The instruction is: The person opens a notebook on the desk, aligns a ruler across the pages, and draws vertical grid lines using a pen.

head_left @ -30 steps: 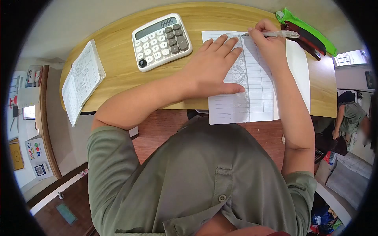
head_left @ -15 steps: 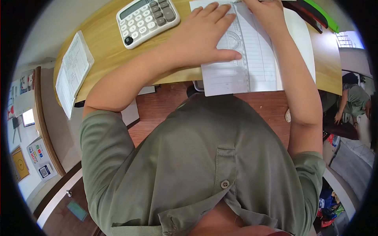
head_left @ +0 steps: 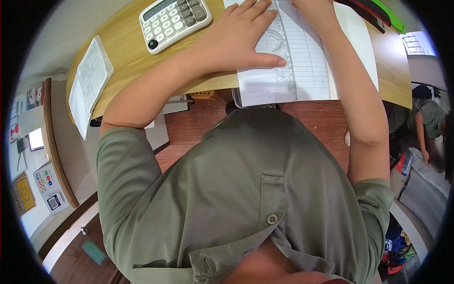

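My left hand [head_left: 243, 35] lies flat with fingers spread over a clear plastic ruler [head_left: 282, 47] with a protractor shape in it. Under the ruler is lined paper [head_left: 309, 71], which reaches past the table's near edge. My right hand [head_left: 314, 12] is at the top of the view, over the upper part of the paper. Its fingers are mostly cut off by the frame edge, so whether it holds anything is hidden. A white calculator [head_left: 175, 23] with grey and black keys stands left of my left hand.
A filled-in paper pad [head_left: 90, 83] sits at the table's left edge. A green and black object [head_left: 378, 14] lies at the upper right, beside a white sheet [head_left: 357, 47]. Another person [head_left: 428, 113] is at the far right. Wood table [head_left: 397, 80] curves around me.
The table, paper and calculator appear slightly higher in view. My right hand has slipped further past the top edge. My left hand stays spread on the ruler. The other person's arm has moved.
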